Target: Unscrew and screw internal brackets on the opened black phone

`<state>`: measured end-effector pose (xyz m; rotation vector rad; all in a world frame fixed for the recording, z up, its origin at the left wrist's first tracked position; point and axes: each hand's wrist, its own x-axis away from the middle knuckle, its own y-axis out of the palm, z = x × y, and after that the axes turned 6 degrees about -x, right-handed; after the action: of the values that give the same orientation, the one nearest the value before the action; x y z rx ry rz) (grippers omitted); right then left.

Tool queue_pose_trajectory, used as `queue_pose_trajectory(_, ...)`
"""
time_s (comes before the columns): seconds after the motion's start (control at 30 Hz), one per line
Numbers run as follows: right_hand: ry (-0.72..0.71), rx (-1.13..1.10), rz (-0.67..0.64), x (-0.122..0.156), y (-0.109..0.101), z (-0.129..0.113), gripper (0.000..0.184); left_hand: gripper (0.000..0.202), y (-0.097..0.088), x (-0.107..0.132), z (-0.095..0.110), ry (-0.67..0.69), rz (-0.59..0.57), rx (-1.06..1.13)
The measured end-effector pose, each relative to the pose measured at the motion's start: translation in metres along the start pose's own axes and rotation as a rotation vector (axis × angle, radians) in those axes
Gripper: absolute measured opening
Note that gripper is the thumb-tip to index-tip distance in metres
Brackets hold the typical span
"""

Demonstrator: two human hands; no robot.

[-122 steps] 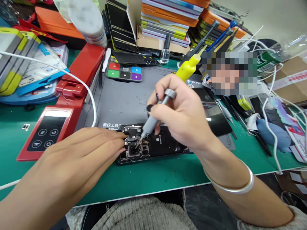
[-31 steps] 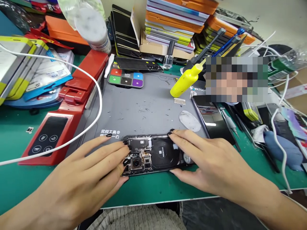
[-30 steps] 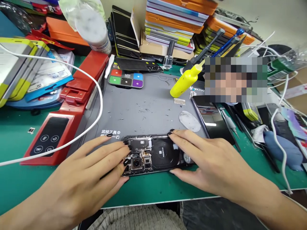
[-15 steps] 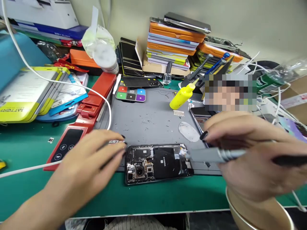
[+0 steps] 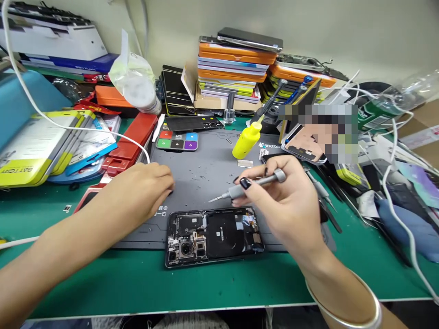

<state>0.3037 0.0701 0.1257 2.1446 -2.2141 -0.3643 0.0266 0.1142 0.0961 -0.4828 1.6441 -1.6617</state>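
An opened phone [image 5: 185, 228] lies on the grey mat's front edge, its back cover off. Camera modules and a black battery area show inside it. My right hand [image 5: 284, 201] is above the phone's right part, fingers closed round a grey screwdriver [image 5: 228, 194]. The screwdriver's thin tip points left, over the mat behind the phone and apart from it. My left hand [image 5: 147, 187] hovers beyond the phone's upper left corner, fingers curled together. Whatever those fingertips hold, if anything, is hidden. Near it runs a white cable [image 5: 113, 132].
A yellow bottle [image 5: 247, 140] stands on the mat [image 5: 192, 171], which carries small scraps. Left are a red device [image 5: 132, 146] and battery packs [image 5: 37, 151]. Boxes [image 5: 236, 55] are stacked behind. More tools, including another screwdriver [image 5: 322, 192], lie to the right.
My right hand has moved left and turned, bringing the screwdriver over the mat. My left hand has drawn away from the phone's edge, and its stretched fingers have curled in.
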Motion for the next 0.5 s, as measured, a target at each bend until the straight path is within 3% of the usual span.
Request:
queue_pose_trajectory(0.13,0.043,-0.065,-0.045,0.003,0.003,0.005,0.037,0.033,-0.011,0.001,0.008,-0.069,0.027,0.103)
queue_pose_trajectory(0.33,0.038,-0.185,-0.179,0.016,0.016,0.002,0.035,0.019,-0.034,0.033,0.041,-0.267,0.24,0.475)
queue_pose_trajectory(0.5,0.037,-0.213,-0.255,0.028,0.03,-0.002,0.035,0.017,-0.023,0.056,0.062,-0.438,0.366,0.693)
